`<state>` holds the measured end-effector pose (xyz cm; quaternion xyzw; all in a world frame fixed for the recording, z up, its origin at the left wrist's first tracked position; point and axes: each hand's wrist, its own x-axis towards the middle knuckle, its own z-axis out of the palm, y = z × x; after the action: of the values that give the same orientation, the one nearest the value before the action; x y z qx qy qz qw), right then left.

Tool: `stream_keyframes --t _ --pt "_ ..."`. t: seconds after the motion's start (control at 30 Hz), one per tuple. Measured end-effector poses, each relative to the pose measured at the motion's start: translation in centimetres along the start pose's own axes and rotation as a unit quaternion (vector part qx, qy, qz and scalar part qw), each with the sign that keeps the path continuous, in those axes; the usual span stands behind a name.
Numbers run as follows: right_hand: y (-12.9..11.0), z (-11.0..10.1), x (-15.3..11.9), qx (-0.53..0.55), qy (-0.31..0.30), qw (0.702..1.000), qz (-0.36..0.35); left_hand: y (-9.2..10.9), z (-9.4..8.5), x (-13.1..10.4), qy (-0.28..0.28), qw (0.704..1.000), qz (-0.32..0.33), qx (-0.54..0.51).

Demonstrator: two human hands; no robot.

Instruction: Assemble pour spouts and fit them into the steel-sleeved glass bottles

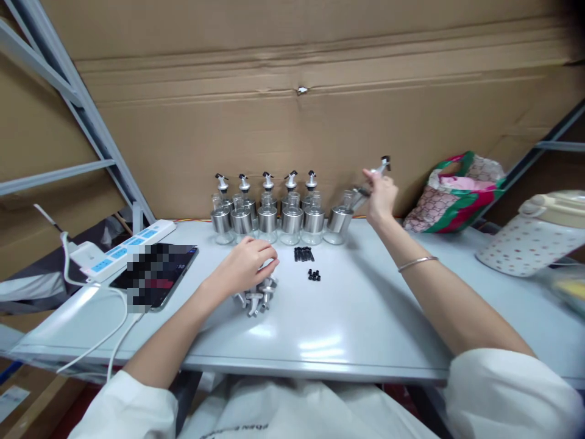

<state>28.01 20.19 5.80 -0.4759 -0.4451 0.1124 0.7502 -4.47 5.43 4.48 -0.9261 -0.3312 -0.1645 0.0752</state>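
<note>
In my right hand (381, 194) is a tilted glass oil bottle (360, 194), gripped near its neck. Its silver pourer with a black tip (386, 162) points up and right; its lower part is blurred and partly hidden behind the end bottle of the front row. My left hand (249, 265) rests over a pile of silver pourer heads (256, 300), fingers bent and thumb apart. Whether it touches them I cannot tell. Several open bottles with steel sleeves (291, 218) form a front row. Behind them stand bottles fitted with pourers (267, 180).
Small black tubes (303, 253) and black caps (314, 275) lie mid-table. At left are a phone (158, 280), white cables and a power strip (132, 247). A patterned bag (457, 198) and a dotted white pot (532, 235) stand at right. Cardboard (320, 134) walls the back.
</note>
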Motion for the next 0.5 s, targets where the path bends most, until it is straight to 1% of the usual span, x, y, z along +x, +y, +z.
stream_keyframes --t 0.03,0.1,0.13,0.17,0.23,0.3,0.33,0.37,0.43,0.5 --pt "-0.9 -0.5 0.1 -0.002 0.058 0.998 -0.033 0.0 -0.1 0.0 0.009 1.0 -0.002 0.003" --pt "-3.3 -1.3 0.2 -0.002 0.109 0.99 -0.085 0.1 -0.2 0.0 0.038 0.999 -0.006 0.003" --pt "-4.6 -1.7 0.1 0.001 0.11 0.983 -0.145 0.3 -0.3 0.0 0.058 0.998 -0.005 -0.004" --pt "-5.9 -2.0 -0.3 0.007 0.098 0.979 -0.18 0.5 -0.3 -0.1 0.081 0.996 -0.006 -0.021" --pt "-8.1 -2.3 -1.9 0.038 0.08 0.976 -0.197 1.3 -0.3 -0.1 0.137 0.986 -0.012 -0.092" --pt "-9.8 -2.2 -4.7 0.094 0.026 0.973 -0.208 2.3 0.0 0.0 0.186 0.961 -0.033 -0.204" --pt "-10.3 -2.1 -6.4 0.137 -0.021 0.97 -0.197 2.8 0.2 0.1 0.2 0.944 -0.043 -0.258" --pt "-10.8 -1.9 -8.3 0.181 -0.073 0.966 -0.172 3.3 0.5 0.1 0.202 0.93 -0.053 -0.303" --pt "-11.4 -1.6 -12.2 0.229 -0.159 0.954 -0.113 3.8 1.2 0.3 0.182 0.916 -0.055 -0.352" --pt "-11.7 -1.5 -15.5 0.2 -0.237 0.949 -0.064 4.0 1.8 0.4 0.144 0.911 -0.059 -0.382"
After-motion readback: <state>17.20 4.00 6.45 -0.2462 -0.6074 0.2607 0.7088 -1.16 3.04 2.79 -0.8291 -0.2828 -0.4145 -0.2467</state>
